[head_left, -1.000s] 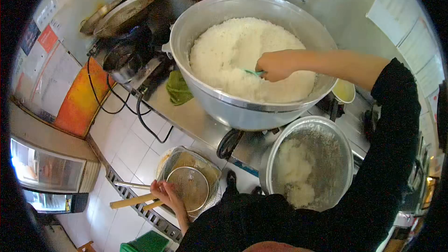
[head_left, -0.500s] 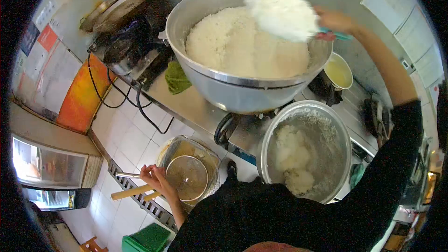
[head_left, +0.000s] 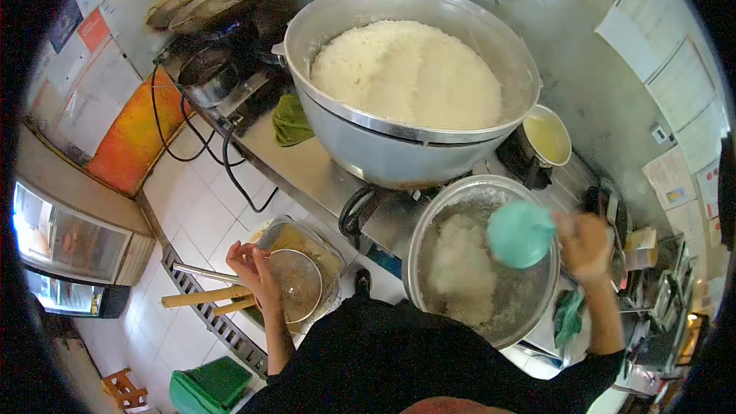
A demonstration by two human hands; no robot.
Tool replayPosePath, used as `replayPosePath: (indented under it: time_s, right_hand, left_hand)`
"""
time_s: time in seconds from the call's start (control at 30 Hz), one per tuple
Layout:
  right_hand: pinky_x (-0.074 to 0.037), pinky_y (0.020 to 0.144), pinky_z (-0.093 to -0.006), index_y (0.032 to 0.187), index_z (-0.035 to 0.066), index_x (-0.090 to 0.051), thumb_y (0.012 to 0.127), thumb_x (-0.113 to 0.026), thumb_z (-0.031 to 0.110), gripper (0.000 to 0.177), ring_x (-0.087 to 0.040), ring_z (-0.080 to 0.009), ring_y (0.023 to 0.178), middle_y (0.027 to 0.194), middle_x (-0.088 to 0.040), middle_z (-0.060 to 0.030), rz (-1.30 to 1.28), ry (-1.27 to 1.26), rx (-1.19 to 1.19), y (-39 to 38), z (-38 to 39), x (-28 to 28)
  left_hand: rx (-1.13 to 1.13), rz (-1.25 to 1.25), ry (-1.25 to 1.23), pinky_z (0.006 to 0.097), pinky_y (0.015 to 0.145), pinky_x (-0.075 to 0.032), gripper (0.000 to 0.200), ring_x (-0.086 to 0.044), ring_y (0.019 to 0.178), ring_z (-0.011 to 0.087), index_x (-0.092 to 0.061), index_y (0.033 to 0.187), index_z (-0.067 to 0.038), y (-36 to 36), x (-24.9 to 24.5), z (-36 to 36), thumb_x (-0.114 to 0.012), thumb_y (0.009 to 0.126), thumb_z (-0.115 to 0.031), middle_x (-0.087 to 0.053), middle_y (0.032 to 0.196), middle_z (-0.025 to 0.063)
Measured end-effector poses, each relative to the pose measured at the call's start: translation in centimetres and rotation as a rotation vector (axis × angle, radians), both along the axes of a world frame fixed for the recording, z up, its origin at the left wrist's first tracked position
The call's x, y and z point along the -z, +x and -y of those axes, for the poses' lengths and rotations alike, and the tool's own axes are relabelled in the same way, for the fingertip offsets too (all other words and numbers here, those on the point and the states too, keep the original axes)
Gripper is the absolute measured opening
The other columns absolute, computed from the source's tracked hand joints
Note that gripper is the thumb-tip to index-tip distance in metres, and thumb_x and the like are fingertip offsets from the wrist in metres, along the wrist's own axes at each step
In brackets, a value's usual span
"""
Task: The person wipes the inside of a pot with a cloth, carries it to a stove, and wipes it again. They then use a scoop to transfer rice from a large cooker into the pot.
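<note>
My right hand grips a teal plastic scoop, blurred by motion and tipped with its rounded underside up. The scoop is over the right side of a metal basin that has a mound of white rice in it. Beyond the basin stands a large metal pot, wide and deep, with much cooked rice inside. My left hand hovers with loosely bent fingers, apparently holding nothing. Below it a round strainer with a metal handle lies over a clear plastic tub.
A small pot of pale liquid sits right of the large pot. A green cloth lies on the steel stove top. Wooden handles jut from the tub. A green bin stands on the tiled floor, beside a floor grate.
My right hand has swung from above the large pot down to the basin. The rice heaped on the scoop is off it, and the scoop is turned over. The left hand stays near the strainer.
</note>
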State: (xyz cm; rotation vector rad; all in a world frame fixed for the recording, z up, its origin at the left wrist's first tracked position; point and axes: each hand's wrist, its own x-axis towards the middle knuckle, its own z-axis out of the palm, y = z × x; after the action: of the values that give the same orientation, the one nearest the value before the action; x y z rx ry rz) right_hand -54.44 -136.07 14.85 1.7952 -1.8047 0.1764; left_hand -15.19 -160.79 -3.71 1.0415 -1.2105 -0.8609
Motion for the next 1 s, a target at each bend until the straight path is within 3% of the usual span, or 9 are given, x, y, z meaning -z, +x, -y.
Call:
replayPosePath:
  time_s: [0.03, 0.07, 0.2, 0.23, 0.3, 0.33, 0.4, 0.63, 1.0]
  right_hand:
    - [-0.039, 0.053, -0.039, 0.117, 0.014, -0.043, 0.073, -0.053, 0.014, 0.045, -0.05, -0.0277, 0.064, 0.073, -0.052, -0.0136, 0.125, 0.228, 0.433, -0.8, 0.3, -1.9]
    - [-0.041, 0.055, -0.0403, 0.115, 0.012, -0.043, 0.074, -0.054, 0.01, 0.043, -0.052, -0.0306, 0.066, 0.077, -0.055, -0.0144, -0.14, 0.037, 0.049, -0.2, 2.7, -5.5]
    - [-0.046, 0.063, -0.0405, 0.114, 0.008, -0.042, 0.08, -0.046, 0.02, 0.037, -0.056, -0.033, 0.08, 0.095, -0.056, -0.0163, 0.095, 0.035, 0.173, -0.8, 17.2, -11.7]
    - [-0.043, 0.073, -0.0403, 0.112, 0.007, -0.045, 0.08, -0.045, 0.019, 0.035, -0.053, -0.0326, 0.087, 0.097, -0.054, -0.0186, -0.093, 0.037, 0.031, -4.7, 22.9, -10.7]
    - [-0.046, 0.062, -0.0428, 0.093, 0.003, -0.053, 0.076, -0.044, 0.016, 0.022, -0.058, -0.0331, 0.073, 0.08, -0.059, -0.0178, -0.183, 0.13, 0.025, -7.5, 33.3, -8.3]
    - [-0.045, 0.065, -0.0406, 0.098, 0.003, -0.053, 0.075, -0.048, 0.018, 0.028, -0.057, -0.0303, 0.076, 0.084, -0.058, -0.0172, -0.118, 0.344, 0.177, -6.3, 36.9, -7.8]
    - [-0.047, 0.061, -0.0388, 0.078, 0.001, -0.059, 0.074, -0.047, 0.015, 0.019, -0.059, -0.0281, 0.072, 0.079, -0.06, -0.0163, -0.041, 0.225, 0.167, -6.9, 43.2, -4.5]
    - [-0.045, 0.063, -0.0416, 0.076, 0.001, -0.058, 0.069, -0.049, 0.01, 0.014, -0.056, -0.0337, 0.071, 0.075, -0.058, -0.0181, -0.114, 0.533, -0.036, -4.2, 45.3, -0.4]
    - [-0.044, 0.062, -0.043, 0.081, 0.002, -0.056, 0.076, -0.049, 0.022, 0.022, -0.056, -0.0337, 0.072, 0.074, -0.057, -0.0185, -0.05, 0.698, -0.052, -2.2, 41.5, -0.4]
  left_hand:
    - [-0.002, 0.002, -0.008, 0.023, 0.064, -0.04, 0.03, -0.045, 0.071, 0.0117, -0.031, 0.111, -0.003, 0.2, 0.0, -0.1, -0.042, 0.084, -0.007, -0.042, 0.09, 0.0073]
    - [-0.024, -0.002, -0.01, 0.023, 0.064, -0.04, 0.03, -0.044, 0.072, 0.0118, -0.03, 0.111, -0.003, 0.5, 0.3, 0.1, -0.043, 0.084, -0.007, -0.042, 0.09, 0.0075]
    - [-0.035, -0.032, -0.024, 0.0229, 0.064, -0.04, 0.032, -0.044, 0.074, 0.012, -0.029, 0.112, -0.003, 1.5, 1.4, 1.2, -0.043, 0.083, -0.007, -0.042, 0.088, 0.0075]
    - [-0.041, -0.045, -0.008, 0.0229, 0.064, -0.04, 0.032, -0.044, 0.074, 0.0121, -0.029, 0.112, -0.003, 1.2, 1.3, 1.4, -0.043, 0.084, -0.008, -0.042, 0.087, 0.0073]
    - [-0.085, -0.03, -0.022, 0.0225, 0.063, -0.04, 0.033, -0.043, 0.074, 0.0119, -0.029, 0.112, -0.004, 1.1, 0.5, 1.6, -0.044, 0.083, -0.009, -0.041, 0.088, 0.0064]
    - [-0.134, -0.064, -0.001, 0.0223, 0.063, -0.04, 0.034, -0.043, 0.074, 0.0119, -0.029, 0.112, -0.004, 1.6, 0.6, 1.6, -0.044, 0.083, -0.01, -0.041, 0.089, 0.0062]
    - [-0.24, -0.089, 0.004, 0.0222, 0.062, -0.039, 0.034, -0.042, 0.074, 0.012, -0.029, 0.113, -0.004, 2.9, 1.6, 2.1, -0.045, 0.083, -0.011, -0.04, 0.089, 0.0062]
    - [-0.432, 0.064, 0.165, 0.0243, 0.059, -0.04, 0.035, -0.043, 0.075, 0.0137, -0.029, 0.114, -0.005, 10.7, 6.5, 0.2, -0.045, 0.085, -0.016, -0.039, 0.09, 0.0079]
    - [-0.399, 0.098, 0.169, 0.0223, 0.06, -0.04, 0.03, -0.043, 0.075, 0.0134, -0.032, 0.111, -0.004, 10.1, 7.3, -0.1, -0.044, 0.084, -0.012, -0.04, 0.088, 0.0074]
